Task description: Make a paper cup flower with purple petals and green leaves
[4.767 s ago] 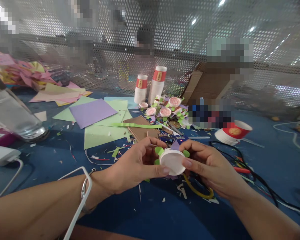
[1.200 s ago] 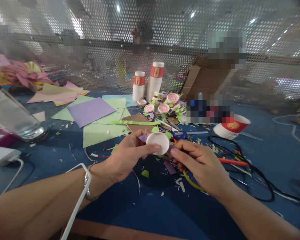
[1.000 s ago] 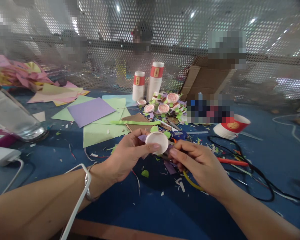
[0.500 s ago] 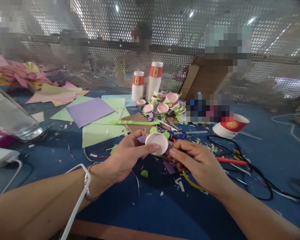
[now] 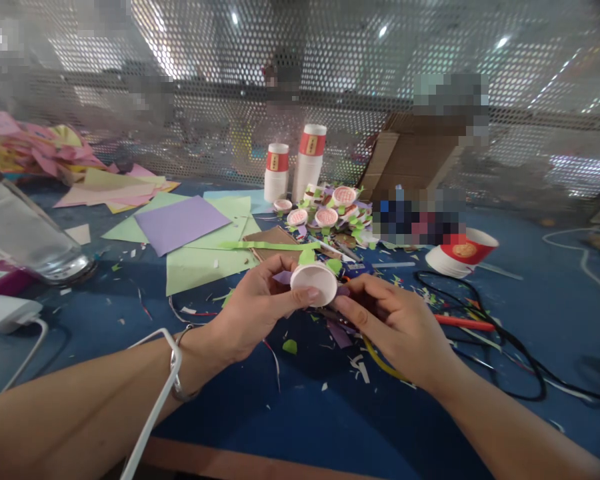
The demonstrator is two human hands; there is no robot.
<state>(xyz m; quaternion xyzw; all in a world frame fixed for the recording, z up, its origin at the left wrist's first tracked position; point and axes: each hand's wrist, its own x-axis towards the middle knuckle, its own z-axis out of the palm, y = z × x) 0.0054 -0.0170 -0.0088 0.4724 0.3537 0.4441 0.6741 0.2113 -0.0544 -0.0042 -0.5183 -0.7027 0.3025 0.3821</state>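
A small round white paper cup piece (image 5: 314,283) with green paper bits at its upper edge is pinched in my left hand (image 5: 253,310), thumb inside the rim. My right hand (image 5: 393,327) is at the piece's right side, thumb and fingers closed on a small purple paper piece (image 5: 343,292). Behind them lies a pile of similar round pieces with green and purple paper (image 5: 327,217). A brown cardboard piece (image 5: 275,241) with a green strip across it lies just beyond my left hand.
Two stacks of paper cups (image 5: 311,163) stand at the back. Green and purple sheets (image 5: 180,223) lie left of centre, a glass (image 5: 35,230) at far left. A red and white cup (image 5: 463,253), black cord (image 5: 515,343) and paper scraps are at right; a cardboard box (image 5: 410,157) stands behind.
The round piece has tilted slightly in my left hand, so its green bits show more. My right fingers have shifted a little closer to its rim.
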